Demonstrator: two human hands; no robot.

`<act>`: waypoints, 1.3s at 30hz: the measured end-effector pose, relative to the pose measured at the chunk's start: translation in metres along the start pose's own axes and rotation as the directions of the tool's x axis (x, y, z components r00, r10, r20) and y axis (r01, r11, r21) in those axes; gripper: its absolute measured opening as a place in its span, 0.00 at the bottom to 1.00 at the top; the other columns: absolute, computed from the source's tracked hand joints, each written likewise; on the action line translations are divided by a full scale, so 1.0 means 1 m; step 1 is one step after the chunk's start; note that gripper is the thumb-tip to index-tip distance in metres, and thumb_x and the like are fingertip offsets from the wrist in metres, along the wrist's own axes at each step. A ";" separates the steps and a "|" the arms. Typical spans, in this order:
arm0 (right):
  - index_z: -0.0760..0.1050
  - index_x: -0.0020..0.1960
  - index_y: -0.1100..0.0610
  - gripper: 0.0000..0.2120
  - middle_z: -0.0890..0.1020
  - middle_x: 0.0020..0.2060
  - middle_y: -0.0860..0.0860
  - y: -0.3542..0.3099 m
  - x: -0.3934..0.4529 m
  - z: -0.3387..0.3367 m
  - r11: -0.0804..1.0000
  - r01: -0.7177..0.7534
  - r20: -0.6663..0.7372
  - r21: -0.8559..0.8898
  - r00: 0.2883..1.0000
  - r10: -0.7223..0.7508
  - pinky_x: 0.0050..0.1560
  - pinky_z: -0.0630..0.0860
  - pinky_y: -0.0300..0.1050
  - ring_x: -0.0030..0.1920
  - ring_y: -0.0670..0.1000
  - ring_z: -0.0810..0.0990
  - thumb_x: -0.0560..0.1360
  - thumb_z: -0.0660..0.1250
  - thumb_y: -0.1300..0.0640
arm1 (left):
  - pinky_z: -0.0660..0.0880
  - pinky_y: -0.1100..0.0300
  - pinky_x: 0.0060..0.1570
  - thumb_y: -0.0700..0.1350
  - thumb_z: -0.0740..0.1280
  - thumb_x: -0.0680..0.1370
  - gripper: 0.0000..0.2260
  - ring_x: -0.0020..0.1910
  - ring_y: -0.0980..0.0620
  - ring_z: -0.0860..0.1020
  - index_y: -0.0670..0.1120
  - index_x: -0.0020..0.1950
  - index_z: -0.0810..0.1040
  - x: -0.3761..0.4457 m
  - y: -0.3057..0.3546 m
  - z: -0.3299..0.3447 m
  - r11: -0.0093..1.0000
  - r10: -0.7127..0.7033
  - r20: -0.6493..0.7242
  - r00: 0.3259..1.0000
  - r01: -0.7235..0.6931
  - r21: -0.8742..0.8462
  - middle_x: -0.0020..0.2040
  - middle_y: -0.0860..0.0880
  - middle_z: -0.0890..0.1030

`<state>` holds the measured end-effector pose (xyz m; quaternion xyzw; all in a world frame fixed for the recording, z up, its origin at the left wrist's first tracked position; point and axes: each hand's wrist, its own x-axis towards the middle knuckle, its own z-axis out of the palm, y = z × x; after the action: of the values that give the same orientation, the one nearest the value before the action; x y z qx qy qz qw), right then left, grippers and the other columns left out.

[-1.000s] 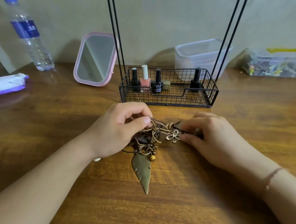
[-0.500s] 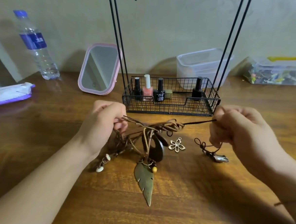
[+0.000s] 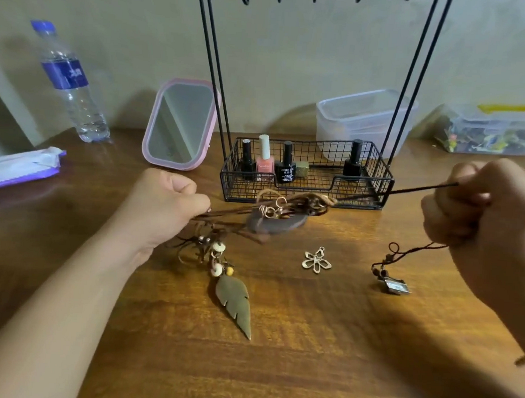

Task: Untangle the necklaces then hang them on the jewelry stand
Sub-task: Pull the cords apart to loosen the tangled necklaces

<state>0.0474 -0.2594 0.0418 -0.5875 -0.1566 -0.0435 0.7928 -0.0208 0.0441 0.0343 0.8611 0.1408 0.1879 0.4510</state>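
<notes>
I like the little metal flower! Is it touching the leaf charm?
Apart. The head view shows the flower lying alone on the table, with bare wood between it and the leaf.

A wooden table (image 3: pixel 305 372) carries a wire-basket jewelry stand (image 3: pixel 304 198), mirror (image 3: pixel 179 124), water bottle (image 3: pixel 73 86) and flower pendant (image 3: pixel 317 260).

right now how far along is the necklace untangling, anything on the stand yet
Early. Nothing hangs on the jewelry stand; its visible hooks are bare. In hand: left hand grips the knotted cords while right hand pulls a dark cord taut. Left: freeing the tangle, hanging every necklace.
</notes>
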 end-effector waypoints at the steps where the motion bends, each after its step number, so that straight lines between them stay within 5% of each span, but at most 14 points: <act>1: 0.54 0.28 0.54 0.11 0.57 0.19 0.45 0.000 0.001 -0.001 1.000 0.002 -0.019 0.009 1.000 -0.001 0.25 0.52 0.37 0.21 0.47 0.54 0.64 0.55 0.60 | 0.59 0.61 0.32 0.34 0.68 0.70 0.25 0.25 0.54 0.59 0.48 0.19 0.60 0.000 0.000 0.000 0.999 -0.004 0.021 1.000 0.003 0.054 0.21 0.54 0.56; 8: 0.63 0.24 0.51 0.15 0.61 0.19 0.45 0.005 -0.015 0.016 0.992 0.058 0.226 -0.115 0.974 -0.030 0.27 0.52 0.40 0.25 0.47 0.55 0.68 0.56 0.62 | 0.67 0.59 0.33 0.39 0.72 0.69 0.17 0.27 0.52 0.68 0.49 0.25 0.69 0.002 -0.009 -0.003 0.897 -0.071 0.078 0.994 0.030 0.440 0.24 0.55 0.69; 11: 0.69 0.25 0.52 0.17 0.64 0.20 0.45 0.006 -0.021 0.022 0.977 0.097 0.314 -0.189 0.949 -0.033 0.26 0.55 0.37 0.24 0.48 0.57 0.70 0.69 0.55 | 0.67 0.65 0.37 0.47 0.73 0.73 0.06 0.40 0.61 0.74 0.56 0.42 0.77 -0.013 0.004 0.008 0.865 0.126 0.011 0.992 -0.115 0.489 0.42 0.60 0.77; 14: 0.71 0.28 0.53 0.17 0.64 0.22 0.49 0.007 -0.026 0.028 0.958 0.142 0.383 -0.250 0.923 -0.036 0.26 0.56 0.38 0.24 0.49 0.58 0.70 0.71 0.47 | 0.69 0.67 0.54 0.58 0.65 0.77 0.13 0.55 0.64 0.73 0.55 0.59 0.75 -0.035 0.022 0.029 0.863 0.404 0.152 0.902 -0.431 0.262 0.55 0.62 0.76; 18: 0.66 0.28 0.52 0.23 0.62 0.23 0.53 0.008 -0.030 0.031 0.979 0.083 0.409 -0.187 0.913 0.001 0.25 0.55 0.42 0.25 0.52 0.56 0.68 0.74 0.40 | 0.67 0.66 0.63 0.66 0.62 0.76 0.23 0.60 0.66 0.72 0.57 0.68 0.71 -0.064 0.032 0.064 0.799 0.476 0.441 0.761 -0.583 0.144 0.58 0.62 0.77; 22: 0.61 0.24 0.50 0.25 0.61 0.21 0.46 0.005 -0.032 0.036 0.990 0.074 0.270 -0.123 0.962 -0.038 0.25 0.58 0.39 0.26 0.51 0.55 0.67 0.75 0.47 | 0.74 0.57 0.49 0.58 0.63 0.80 0.11 0.46 0.57 0.76 0.52 0.51 0.79 -0.061 0.027 0.076 0.769 0.540 0.448 0.713 -0.634 0.084 0.43 0.59 0.79; 26: 0.60 0.20 0.52 0.26 0.60 0.17 0.46 0.005 -0.023 0.030 0.989 0.035 0.050 -0.142 0.998 -0.028 0.24 0.62 0.35 0.22 0.49 0.56 0.66 0.74 0.58 | 0.72 0.57 0.39 0.51 0.64 0.80 0.11 0.39 0.55 0.75 0.47 0.43 0.78 -0.057 0.023 0.072 0.804 0.531 0.414 0.740 -0.594 0.030 0.37 0.54 0.77; 30: 0.58 0.20 0.52 0.30 0.56 0.19 0.46 0.008 -0.017 0.024 0.991 -0.015 -0.020 -0.132 1.000 0.013 0.23 0.59 0.35 0.20 0.47 0.55 0.71 0.71 0.67 | 0.67 0.67 0.38 0.51 0.61 0.82 0.11 0.38 0.58 0.72 0.50 0.41 0.74 -0.059 0.029 0.066 0.790 0.530 0.501 0.684 -0.613 0.002 0.35 0.57 0.72; 39: 0.57 0.21 0.52 0.30 0.56 0.18 0.46 0.014 -0.010 0.021 0.987 -0.131 -0.043 -0.096 0.991 0.128 0.23 0.55 0.35 0.22 0.46 0.54 0.74 0.69 0.67 | 0.69 0.64 0.37 0.50 0.59 0.84 0.13 0.35 0.55 0.73 0.45 0.47 0.79 -0.054 0.026 0.051 0.844 0.497 0.558 0.664 -0.520 -0.132 0.35 0.54 0.75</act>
<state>0.0369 -0.2369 0.0311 -0.6340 -0.1011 -0.0105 0.7667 -0.0441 -0.0296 0.0190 0.8896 -0.2435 0.0362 0.3847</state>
